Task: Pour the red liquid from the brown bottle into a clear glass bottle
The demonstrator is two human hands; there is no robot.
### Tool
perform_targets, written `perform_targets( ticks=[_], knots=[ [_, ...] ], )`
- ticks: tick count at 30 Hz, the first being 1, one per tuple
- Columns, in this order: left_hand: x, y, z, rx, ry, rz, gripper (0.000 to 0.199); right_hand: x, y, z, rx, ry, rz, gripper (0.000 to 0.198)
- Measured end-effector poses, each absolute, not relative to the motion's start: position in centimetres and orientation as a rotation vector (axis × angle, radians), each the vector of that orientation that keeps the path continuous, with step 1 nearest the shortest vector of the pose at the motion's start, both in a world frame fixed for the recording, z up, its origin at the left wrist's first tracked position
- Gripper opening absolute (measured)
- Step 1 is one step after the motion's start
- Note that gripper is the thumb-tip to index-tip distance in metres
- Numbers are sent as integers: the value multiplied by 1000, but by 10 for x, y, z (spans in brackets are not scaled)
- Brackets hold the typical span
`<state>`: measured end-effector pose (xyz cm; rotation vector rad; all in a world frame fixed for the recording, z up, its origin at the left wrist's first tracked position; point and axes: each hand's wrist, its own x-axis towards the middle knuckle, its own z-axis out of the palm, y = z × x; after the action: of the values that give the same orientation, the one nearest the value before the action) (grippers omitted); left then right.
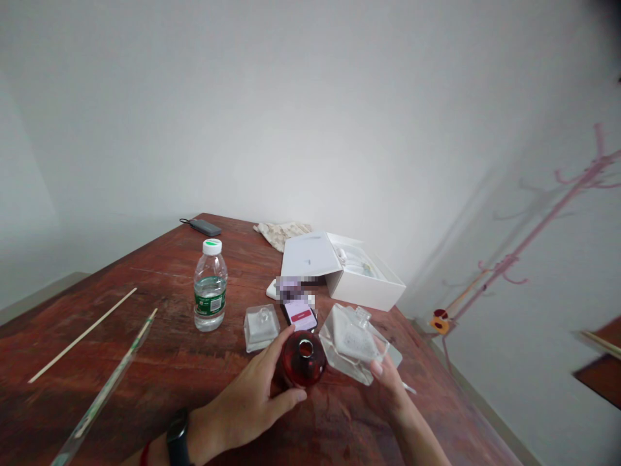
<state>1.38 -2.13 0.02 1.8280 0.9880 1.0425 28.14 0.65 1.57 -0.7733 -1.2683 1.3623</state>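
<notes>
My left hand (252, 395), with a dark band on the wrist, curves its thumb and fingers around a round dark red glass bottle (304, 372) with a narrow open mouth. In my right hand (385, 382) is a square clear glass bottle (352, 340), tilted, its short neck pointing up and away. Small bubbles or droplets show inside it. Just left of the red bottle stands a smaller clear glass bottle (262, 329). Behind the red bottle lies a phone (301, 315) with a lit, partly blurred screen.
A half-full water bottle (210, 291) stands to the left. Nearby lie a thin wooden stick (82, 336) and a plastic-wrapped stick (109, 388). At the back are an open white box (366, 285), a cloth (281, 233) and a grey power bank (204, 226). The wooden table (160, 272) meets the wall.
</notes>
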Motion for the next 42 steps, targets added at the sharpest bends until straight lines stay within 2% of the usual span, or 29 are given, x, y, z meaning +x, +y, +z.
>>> perform_targets(
  ticks=[4,9,14,19,25,37,42],
  knots=[
    [15,-21,4,1740,972,1019,90,286,15,3,-705,-1206,1383,81],
    [17,-15,5,1701,846,1170,74,289,17,0,-683,-1161,1420,81],
    [16,-11,1,1689,858,1238,66,283,15,5,-696,-1169,1394,81],
    [16,-13,1,1728,849,1206,65,281,21,2,-668,-1222,1307,80],
    [16,-10,-8,1740,847,1185,67,282,22,2,-693,-1228,1311,87],
    [16,-2,-22,1782,815,1198,69,280,22,15,-653,-1272,1364,84],
    [19,-2,-21,1762,861,1235,69,281,22,19,-642,-1303,1312,90]
  ],
)
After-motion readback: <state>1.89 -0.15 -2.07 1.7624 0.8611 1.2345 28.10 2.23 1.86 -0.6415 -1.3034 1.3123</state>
